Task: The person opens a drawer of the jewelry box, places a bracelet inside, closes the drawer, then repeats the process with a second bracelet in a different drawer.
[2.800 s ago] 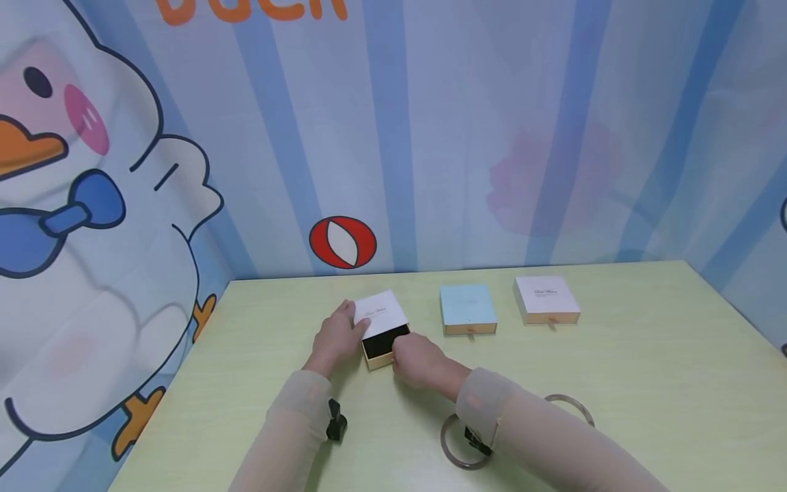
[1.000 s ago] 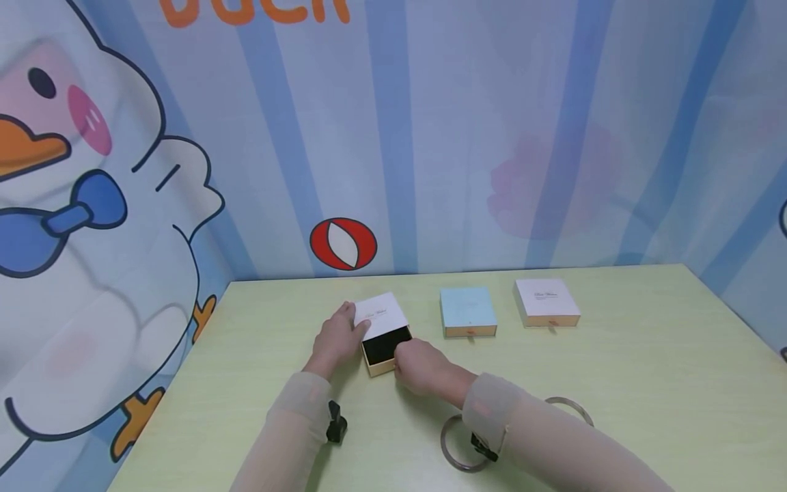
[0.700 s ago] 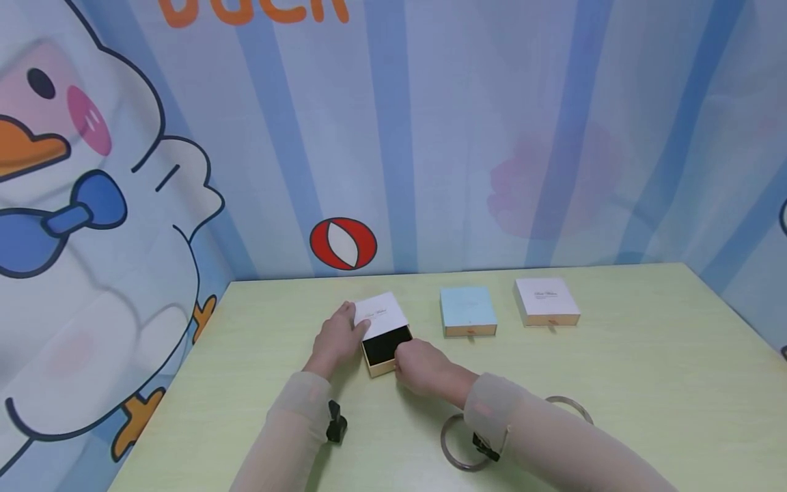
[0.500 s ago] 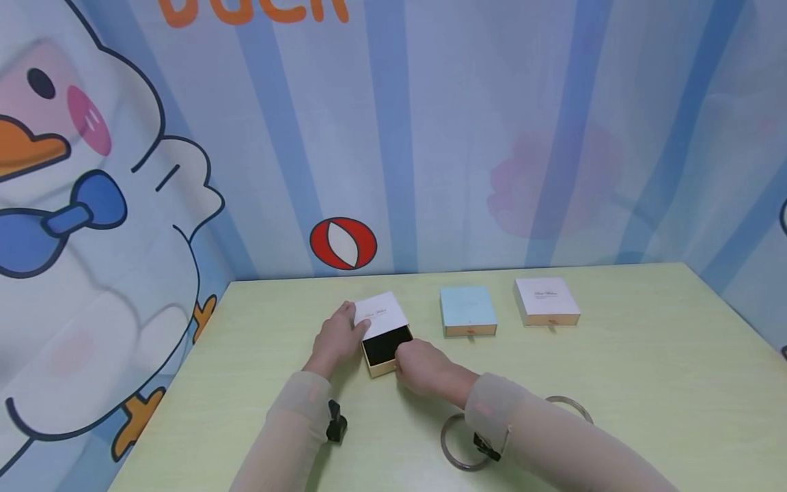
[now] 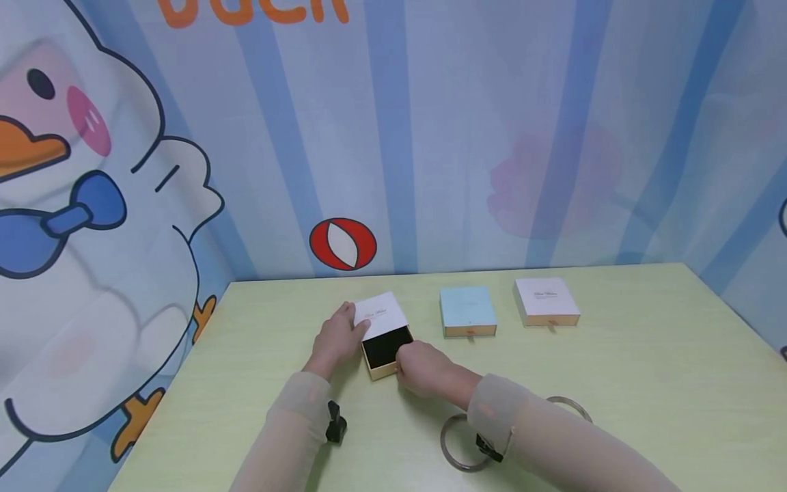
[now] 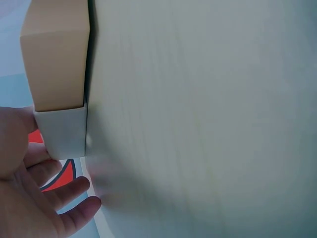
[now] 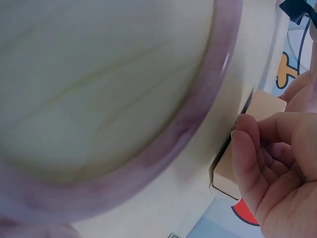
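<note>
A white drawer-style gift box (image 5: pixel 381 314) stands at the left of the table, turned slightly. Its tan drawer (image 5: pixel 384 371) is pulled partway out, showing a black inside. My left hand (image 5: pixel 335 340) holds the white sleeve, thumb on top and fingers at its far end. In the left wrist view the drawer (image 6: pixel 55 69) sticks out of the sleeve (image 6: pixel 63 134). With thumb and index finger, my right hand (image 5: pixel 427 369) pinches at the drawer's front; what lies between the fingertips is hidden. In the right wrist view those fingertips (image 7: pixel 245 126) touch the drawer front.
Farther right stand a light blue drawer box (image 5: pixel 467 309) and another white one (image 5: pixel 546 301), both closed with small pull tabs. Two bangles lie near the right forearm: one (image 5: pixel 451 454) partly under the sleeve, one (image 5: pixel 578 403) behind it. A printed cloth (image 5: pixel 430 137) backs the table.
My right hand has moved a little toward me and to the right, drawing the drawer farther out of the sleeve. My left hand stays in place on the sleeve.
</note>
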`<state>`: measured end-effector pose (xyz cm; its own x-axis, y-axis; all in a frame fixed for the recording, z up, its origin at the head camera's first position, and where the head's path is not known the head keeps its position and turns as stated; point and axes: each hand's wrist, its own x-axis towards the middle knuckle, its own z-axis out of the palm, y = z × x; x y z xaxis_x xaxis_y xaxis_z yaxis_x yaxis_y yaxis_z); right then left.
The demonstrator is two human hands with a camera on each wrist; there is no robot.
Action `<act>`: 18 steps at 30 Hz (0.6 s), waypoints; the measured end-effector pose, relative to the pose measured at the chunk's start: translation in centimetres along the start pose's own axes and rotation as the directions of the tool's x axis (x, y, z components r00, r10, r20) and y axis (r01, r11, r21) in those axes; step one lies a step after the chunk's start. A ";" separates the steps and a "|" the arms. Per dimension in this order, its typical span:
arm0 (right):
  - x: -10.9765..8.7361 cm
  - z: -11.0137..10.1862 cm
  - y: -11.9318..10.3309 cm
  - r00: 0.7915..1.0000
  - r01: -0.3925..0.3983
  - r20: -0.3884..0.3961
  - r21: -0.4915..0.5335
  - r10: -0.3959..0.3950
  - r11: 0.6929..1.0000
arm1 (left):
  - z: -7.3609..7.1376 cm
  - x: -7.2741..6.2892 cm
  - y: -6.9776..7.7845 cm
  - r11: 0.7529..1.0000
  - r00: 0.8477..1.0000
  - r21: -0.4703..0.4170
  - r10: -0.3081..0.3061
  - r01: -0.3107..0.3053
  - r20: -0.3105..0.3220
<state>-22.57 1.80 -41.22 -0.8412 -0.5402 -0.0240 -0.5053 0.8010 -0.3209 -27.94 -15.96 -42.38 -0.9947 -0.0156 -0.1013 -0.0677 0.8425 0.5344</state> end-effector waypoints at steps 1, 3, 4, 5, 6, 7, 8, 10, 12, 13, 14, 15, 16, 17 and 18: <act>0.0 0.0 0.0 1.000 0.003 -0.001 -0.004 -0.003 1.000 | 0.0 0.0 0.0 1.000 1.000 0.002 0.002 -0.002 -0.001; 0.0 0.1 0.1 1.000 0.007 -0.001 -0.010 -0.008 1.000 | 0.0 0.0 0.0 1.000 1.000 0.008 0.011 -0.011 -0.006; 0.0 0.1 0.1 1.000 0.009 0.000 -0.013 -0.009 1.000 | 0.0 0.0 -0.1 1.000 1.000 0.009 0.015 -0.015 -0.008; 0.0 0.1 0.1 1.000 0.009 0.001 -0.015 -0.009 1.000 | 0.1 -0.1 -0.1 1.000 1.000 0.011 0.018 -0.018 -0.008; -0.1 0.1 0.1 1.000 0.010 0.000 -0.015 -0.010 1.000 | 0.1 -0.1 -0.1 1.000 1.000 0.008 0.019 -0.019 -0.008; -0.1 0.1 0.1 1.000 0.013 0.000 -0.013 -0.013 1.000 | 0.1 -0.1 -0.1 1.000 1.000 0.007 0.022 -0.022 -0.010; -0.1 0.0 0.1 1.000 0.017 -0.002 -0.013 -0.018 1.000 | 0.0 -0.1 -0.1 1.000 1.000 0.007 0.024 -0.024 -0.011; -0.2 0.0 0.2 1.000 0.027 -0.004 -0.014 -0.027 1.000 | 0.0 -0.1 -0.1 1.000 1.000 0.009 0.022 -0.022 -0.008; -0.3 0.0 0.2 0.999 0.035 -0.005 -0.013 -0.035 0.999 | 0.0 0.0 -0.1 1.000 1.000 0.014 0.021 -0.021 -0.006; -0.3 0.0 0.2 0.999 0.039 -0.005 -0.013 -0.039 0.999 | 0.0 0.0 -0.1 1.000 1.000 0.016 0.021 -0.021 -0.005; -0.3 0.0 0.2 0.999 0.040 -0.004 -0.013 -0.040 0.999 | 0.0 0.0 -0.1 1.000 1.000 0.017 0.021 -0.021 -0.005; -0.3 0.0 0.2 0.999 0.040 -0.001 -0.011 -0.040 0.999 | 0.0 0.0 -0.1 1.000 1.000 0.018 0.023 -0.023 -0.005; -0.4 -0.1 0.2 0.999 0.039 -0.001 -0.011 -0.039 0.999 | 0.0 -0.1 -0.1 1.000 1.000 0.017 0.023 -0.023 -0.004; -0.4 -0.1 0.2 0.999 0.038 -0.001 -0.011 -0.038 0.999 | 0.0 -0.1 0.0 1.000 1.000 0.017 0.025 -0.025 -0.006; -0.4 -0.1 0.2 0.999 0.037 -0.001 -0.011 -0.037 0.999 | 0.0 -0.1 0.0 1.000 1.000 0.017 0.025 -0.025 -0.006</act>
<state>-22.36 2.20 -41.17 -0.8220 -0.5693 -0.0115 -0.5382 0.7834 -0.3108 -27.86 -16.00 -42.36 -0.9966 0.0023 -0.0823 -0.0412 0.8516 0.5225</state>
